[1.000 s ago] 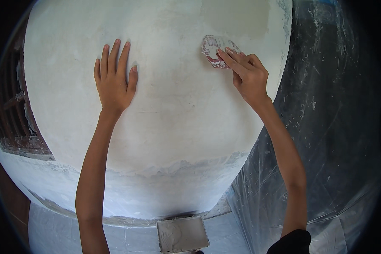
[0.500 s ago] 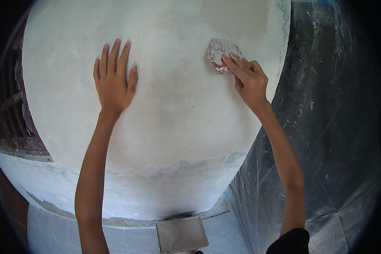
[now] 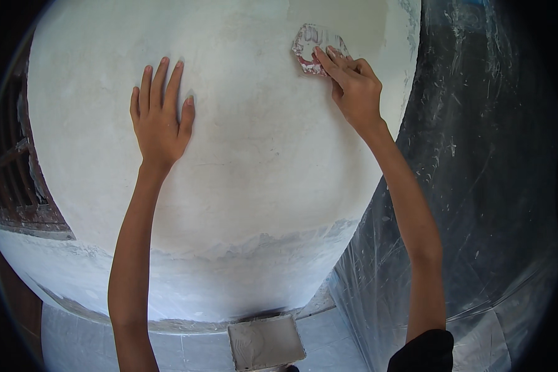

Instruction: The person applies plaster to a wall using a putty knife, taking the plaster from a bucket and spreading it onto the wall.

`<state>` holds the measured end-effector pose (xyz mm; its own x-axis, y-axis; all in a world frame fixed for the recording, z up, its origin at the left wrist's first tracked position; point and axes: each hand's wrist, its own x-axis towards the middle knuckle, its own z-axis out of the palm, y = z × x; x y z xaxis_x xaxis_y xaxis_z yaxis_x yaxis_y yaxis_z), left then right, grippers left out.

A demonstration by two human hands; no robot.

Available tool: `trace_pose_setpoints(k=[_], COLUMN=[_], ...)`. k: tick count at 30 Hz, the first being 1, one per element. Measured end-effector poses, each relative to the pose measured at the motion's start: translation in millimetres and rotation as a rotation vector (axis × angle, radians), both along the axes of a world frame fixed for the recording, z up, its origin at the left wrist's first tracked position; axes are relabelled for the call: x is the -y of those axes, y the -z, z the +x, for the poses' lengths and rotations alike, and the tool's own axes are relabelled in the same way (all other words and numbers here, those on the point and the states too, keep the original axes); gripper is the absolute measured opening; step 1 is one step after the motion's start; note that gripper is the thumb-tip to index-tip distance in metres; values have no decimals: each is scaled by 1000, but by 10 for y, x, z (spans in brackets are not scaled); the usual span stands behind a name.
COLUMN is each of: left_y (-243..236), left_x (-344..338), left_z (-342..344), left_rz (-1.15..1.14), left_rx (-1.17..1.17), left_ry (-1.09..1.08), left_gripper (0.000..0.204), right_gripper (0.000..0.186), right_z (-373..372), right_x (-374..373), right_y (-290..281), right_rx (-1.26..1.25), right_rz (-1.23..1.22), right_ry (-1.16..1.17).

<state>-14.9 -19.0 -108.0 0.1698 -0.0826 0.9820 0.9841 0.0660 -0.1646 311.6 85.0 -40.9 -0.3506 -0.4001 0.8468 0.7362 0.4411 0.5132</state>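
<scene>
Lengthwise, the scraper [image 3: 307, 47] points up-left; right grip [image 3: 358, 90] clamps it, left hand [image 3: 159, 127] spread.

White-blotched red scraper [image 3: 306, 44], off-white wall [image 3: 235, 142], brown window frame [image 3: 34, 214]

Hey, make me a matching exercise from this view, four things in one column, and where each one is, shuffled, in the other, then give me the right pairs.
Things:
1. bare left hand
2. flat red scraper smeared with white
3. grey rectangular tray
4. brown wooden slatted frame

Places:
A. on the pale tiled floor, near the lower edge of the view
B. held by the right hand
C. near the left edge of the view
D. spread against the whitish plastered wall

Right pairs: 1-D, 2-B, 3-A, 4-C
</scene>
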Motion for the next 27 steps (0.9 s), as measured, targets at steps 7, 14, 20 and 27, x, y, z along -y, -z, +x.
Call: trace_pose_setpoints(k=[7, 14, 20, 27], left_y=[26, -4, 4, 11], left_x=[-10, -21, 3, 28], left_z=[-50, -24, -39, -28], left_rz=[-16, -13, -16, -30], left_rx=[-7, 1, -2, 18], left_ry=[-27, -22, -17, -42], left_gripper=[53, 52, 52, 51], right_gripper=[61, 46, 48, 47], right_z=[252, 122, 201, 420], right_x=[561, 225, -51, 82], right_y=[288, -439, -761, -642], right_rx=[47, -248, -451, -796], right_rz=[-437, -781, -895, -718], right_ry=[-125, -882, -947, -1215])
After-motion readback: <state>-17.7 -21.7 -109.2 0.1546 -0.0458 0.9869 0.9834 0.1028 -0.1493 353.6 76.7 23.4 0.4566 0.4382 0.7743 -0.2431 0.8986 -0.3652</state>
